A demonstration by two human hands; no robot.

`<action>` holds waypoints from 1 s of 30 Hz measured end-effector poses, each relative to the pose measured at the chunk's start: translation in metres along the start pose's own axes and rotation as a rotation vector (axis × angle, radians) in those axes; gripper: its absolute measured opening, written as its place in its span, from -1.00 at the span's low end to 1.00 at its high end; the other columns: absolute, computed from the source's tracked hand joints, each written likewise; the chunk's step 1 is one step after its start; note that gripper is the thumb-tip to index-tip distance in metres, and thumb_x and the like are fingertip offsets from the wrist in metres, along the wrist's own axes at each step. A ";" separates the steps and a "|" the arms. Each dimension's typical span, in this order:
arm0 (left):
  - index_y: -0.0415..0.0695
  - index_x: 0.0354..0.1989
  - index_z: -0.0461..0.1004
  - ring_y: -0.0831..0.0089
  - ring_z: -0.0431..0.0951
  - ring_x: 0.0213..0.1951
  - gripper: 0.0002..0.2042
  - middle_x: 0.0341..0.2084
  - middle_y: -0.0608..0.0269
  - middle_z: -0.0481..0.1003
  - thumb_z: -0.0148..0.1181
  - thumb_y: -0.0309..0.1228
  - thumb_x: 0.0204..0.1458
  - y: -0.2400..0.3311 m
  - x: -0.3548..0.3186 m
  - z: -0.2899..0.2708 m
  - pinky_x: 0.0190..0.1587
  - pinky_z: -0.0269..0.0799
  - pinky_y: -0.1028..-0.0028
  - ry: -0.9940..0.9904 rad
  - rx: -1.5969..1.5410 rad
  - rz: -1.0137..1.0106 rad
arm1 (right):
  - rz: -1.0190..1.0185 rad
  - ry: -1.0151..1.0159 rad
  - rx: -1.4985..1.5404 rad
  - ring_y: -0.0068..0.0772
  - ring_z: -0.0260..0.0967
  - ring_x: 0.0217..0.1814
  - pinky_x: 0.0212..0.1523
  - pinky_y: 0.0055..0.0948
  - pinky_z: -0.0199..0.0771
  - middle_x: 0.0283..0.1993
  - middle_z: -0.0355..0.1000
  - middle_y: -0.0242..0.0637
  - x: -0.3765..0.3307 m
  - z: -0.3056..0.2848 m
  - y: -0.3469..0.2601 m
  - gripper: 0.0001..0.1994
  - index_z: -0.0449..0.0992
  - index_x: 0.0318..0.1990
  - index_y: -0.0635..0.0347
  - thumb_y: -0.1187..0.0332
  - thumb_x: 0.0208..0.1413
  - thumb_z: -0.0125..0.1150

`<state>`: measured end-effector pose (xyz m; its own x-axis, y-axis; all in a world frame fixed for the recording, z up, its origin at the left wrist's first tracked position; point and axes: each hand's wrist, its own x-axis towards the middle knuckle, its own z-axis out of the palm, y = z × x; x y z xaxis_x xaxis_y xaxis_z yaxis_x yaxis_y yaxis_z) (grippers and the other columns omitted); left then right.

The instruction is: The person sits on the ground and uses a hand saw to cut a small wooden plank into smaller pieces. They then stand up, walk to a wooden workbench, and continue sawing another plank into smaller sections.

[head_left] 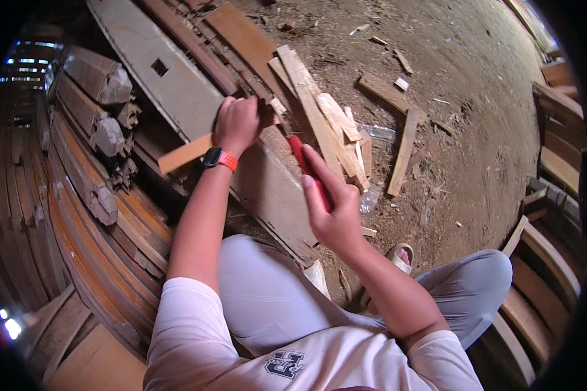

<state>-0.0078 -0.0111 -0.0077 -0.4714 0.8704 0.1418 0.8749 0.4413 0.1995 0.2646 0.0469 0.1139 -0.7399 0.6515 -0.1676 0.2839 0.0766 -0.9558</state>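
My left hand (237, 124), with a dark watch on an orange strap at its wrist, is closed around a flat brown wood strip (186, 154). One end of the strip sticks out to the left of the hand. My right hand (336, 208) grips a red-handled tool (297, 148). The tool slants up and left toward my left hand; its working end is thin and partly lost against the wood, so its kind is unclear. Both hands are over a long grey board (270, 189), which runs diagonally beside my left knee.
Light wood offcuts (313, 107) lie in a heap right of the board, and a loose slat (404, 153) rests on the dirt floor (463, 130). Stacked long timbers (91, 215) fill the left side. More curved-looking boards (548, 254) are piled at right.
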 end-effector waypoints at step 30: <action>-0.05 -0.45 0.64 0.02 0.56 -0.27 -0.87 -0.48 0.01 0.61 0.31 -0.28 -0.09 0.026 0.001 -0.015 -0.11 0.47 0.17 -0.049 -0.119 -0.136 | -0.013 -0.145 0.015 -0.62 0.23 -0.53 -0.44 -0.49 0.35 -0.51 0.45 -0.08 0.033 -0.017 0.016 -0.49 0.39 0.40 0.01 0.44 0.29 0.18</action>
<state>0.0124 -0.0024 0.0125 -0.5757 0.8155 0.0587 0.7828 0.5291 0.3276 0.2552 0.0825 0.0977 -0.8239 0.5350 -0.1871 0.2654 0.0725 -0.9614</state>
